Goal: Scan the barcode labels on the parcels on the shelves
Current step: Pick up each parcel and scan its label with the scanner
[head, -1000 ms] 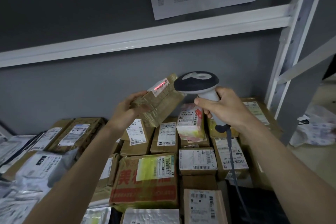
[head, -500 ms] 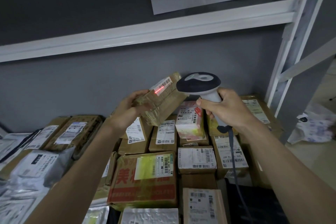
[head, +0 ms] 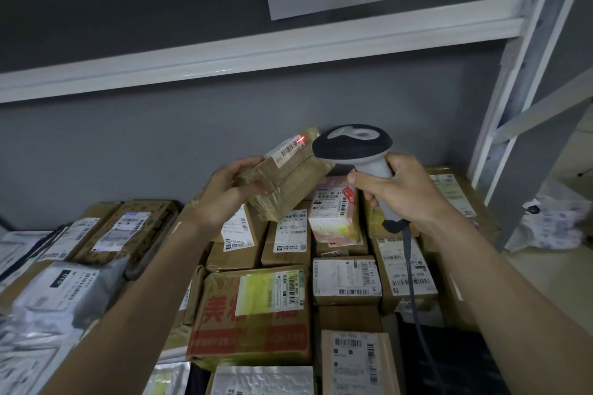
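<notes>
The left hand point(head: 224, 192) grips a taped brown parcel point(head: 288, 176), held tilted above the boxes on the shelf point(head: 288, 266). The right hand point(head: 394, 189) is wrapped around the handle of a grey scanner point(head: 353, 146), whose head sits just beside the parcel. A red dot glows on the parcel's barcode label point(head: 290, 148).

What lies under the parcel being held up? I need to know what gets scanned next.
Under the raised parcel stand labelled boxes and a pink parcel. Their tops are partly covered by it and the left hand.
</notes>
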